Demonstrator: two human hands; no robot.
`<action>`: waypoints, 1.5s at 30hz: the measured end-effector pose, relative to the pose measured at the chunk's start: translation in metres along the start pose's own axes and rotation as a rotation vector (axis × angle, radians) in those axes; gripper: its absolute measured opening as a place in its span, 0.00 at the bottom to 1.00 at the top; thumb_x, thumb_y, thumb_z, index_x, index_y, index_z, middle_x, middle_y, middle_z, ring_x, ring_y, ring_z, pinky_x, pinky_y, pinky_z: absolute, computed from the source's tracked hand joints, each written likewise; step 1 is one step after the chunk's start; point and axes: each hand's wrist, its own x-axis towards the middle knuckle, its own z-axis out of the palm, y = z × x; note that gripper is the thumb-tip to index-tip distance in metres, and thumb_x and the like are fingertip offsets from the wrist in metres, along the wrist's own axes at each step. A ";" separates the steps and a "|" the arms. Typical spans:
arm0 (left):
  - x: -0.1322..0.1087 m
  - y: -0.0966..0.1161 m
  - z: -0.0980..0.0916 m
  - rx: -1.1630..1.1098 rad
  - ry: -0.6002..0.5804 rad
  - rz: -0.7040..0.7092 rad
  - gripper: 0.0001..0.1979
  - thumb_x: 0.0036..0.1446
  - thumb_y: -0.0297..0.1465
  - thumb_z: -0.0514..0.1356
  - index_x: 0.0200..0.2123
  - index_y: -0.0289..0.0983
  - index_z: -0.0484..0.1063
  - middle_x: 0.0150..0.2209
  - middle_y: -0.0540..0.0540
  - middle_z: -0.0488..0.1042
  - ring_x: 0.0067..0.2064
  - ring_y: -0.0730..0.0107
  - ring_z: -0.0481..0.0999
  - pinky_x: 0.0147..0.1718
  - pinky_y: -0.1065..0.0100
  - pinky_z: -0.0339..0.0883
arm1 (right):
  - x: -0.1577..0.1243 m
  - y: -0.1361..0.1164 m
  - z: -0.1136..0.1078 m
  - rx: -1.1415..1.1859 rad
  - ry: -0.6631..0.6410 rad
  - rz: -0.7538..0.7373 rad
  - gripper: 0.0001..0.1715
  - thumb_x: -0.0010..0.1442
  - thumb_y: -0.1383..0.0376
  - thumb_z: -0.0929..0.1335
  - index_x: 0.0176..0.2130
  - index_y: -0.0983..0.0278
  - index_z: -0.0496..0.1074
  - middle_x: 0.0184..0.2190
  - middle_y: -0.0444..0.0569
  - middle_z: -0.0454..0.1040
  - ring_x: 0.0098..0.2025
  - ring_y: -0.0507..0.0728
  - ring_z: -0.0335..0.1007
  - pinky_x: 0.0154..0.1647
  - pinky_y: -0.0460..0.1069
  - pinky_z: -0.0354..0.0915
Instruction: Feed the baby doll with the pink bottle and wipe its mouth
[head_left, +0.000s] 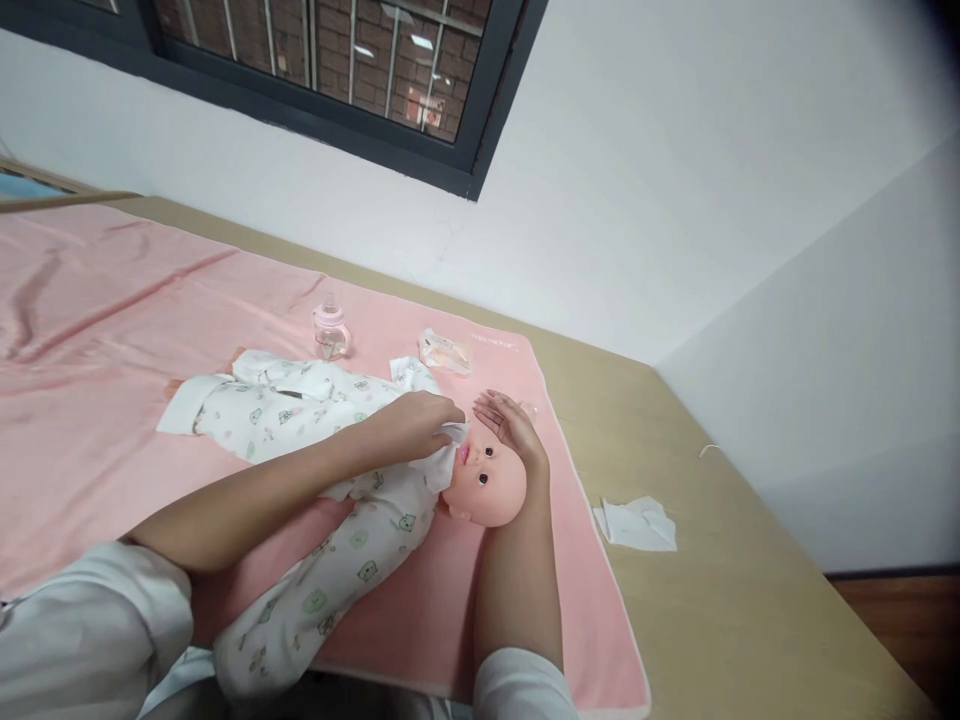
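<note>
A baby doll [491, 490] is laid on its back across the middle of the frame, its bald head just right of centre and its feet towards the left, on a pink blanket [420, 610]. A white tissue [454, 433] is pinched in the left hand [420, 425], whose fingers are closed on it beside the doll's mouth and chin. Nothing is gripped by the right hand [510, 420]; its fingers are extended and slightly curved beside the face, and the head is cradled along the wrist and forearm. How much weight is borne there cannot be made out.

The head looks smooth and firm, probably vinyl, and may roll or slip if it is pressed from one side only; it is best steadied with a broad palm behind the crown or along the cheek. The body, covered by a printed white outfit [367, 570], seems softer and fairly light, so a lift would be better taken under the neck and the seat together than by a loose sleeve. The tissue is thin, limp and easily torn, and is best held bunched.

A feeding bottle [330, 335] is stood beyond the legs, left of centre.
</note>
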 end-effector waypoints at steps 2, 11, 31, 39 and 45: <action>0.001 0.000 0.001 -0.002 0.022 0.007 0.08 0.56 0.23 0.54 0.37 0.36 0.72 0.39 0.47 0.76 0.43 0.62 0.73 0.39 0.67 0.62 | 0.001 0.001 -0.001 0.001 0.002 0.003 0.15 0.52 0.62 0.73 0.41 0.61 0.72 0.38 0.49 0.79 0.41 0.54 0.77 0.54 0.52 0.70; 0.005 -0.002 0.005 -0.028 0.074 0.061 0.11 0.57 0.22 0.54 0.40 0.36 0.75 0.40 0.45 0.76 0.42 0.63 0.71 0.44 0.65 0.62 | 0.001 0.001 0.000 0.007 0.005 -0.003 0.16 0.51 0.61 0.73 0.40 0.61 0.72 0.39 0.49 0.79 0.41 0.54 0.77 0.52 0.51 0.71; -0.003 0.004 -0.013 -0.375 -0.028 0.079 0.11 0.53 0.19 0.51 0.31 0.34 0.72 0.36 0.48 0.74 0.38 0.70 0.73 0.36 0.72 0.61 | -0.002 -0.001 0.003 -0.006 0.015 -0.010 0.15 0.51 0.62 0.73 0.40 0.61 0.72 0.39 0.49 0.79 0.41 0.55 0.77 0.55 0.53 0.69; -0.002 -0.003 -0.002 -0.290 0.028 0.118 0.10 0.46 0.18 0.50 0.23 0.35 0.67 0.29 0.50 0.68 0.32 0.71 0.68 0.30 0.71 0.56 | -0.001 0.000 0.003 0.004 0.015 -0.017 0.15 0.50 0.63 0.73 0.40 0.61 0.71 0.38 0.48 0.79 0.42 0.55 0.77 0.55 0.53 0.69; -0.003 0.001 -0.003 -0.204 0.056 0.093 0.12 0.44 0.18 0.48 0.23 0.35 0.68 0.32 0.48 0.69 0.33 0.70 0.69 0.30 0.70 0.56 | -0.001 0.000 0.002 0.000 0.024 -0.016 0.14 0.51 0.63 0.73 0.40 0.61 0.72 0.39 0.49 0.79 0.41 0.54 0.77 0.54 0.53 0.70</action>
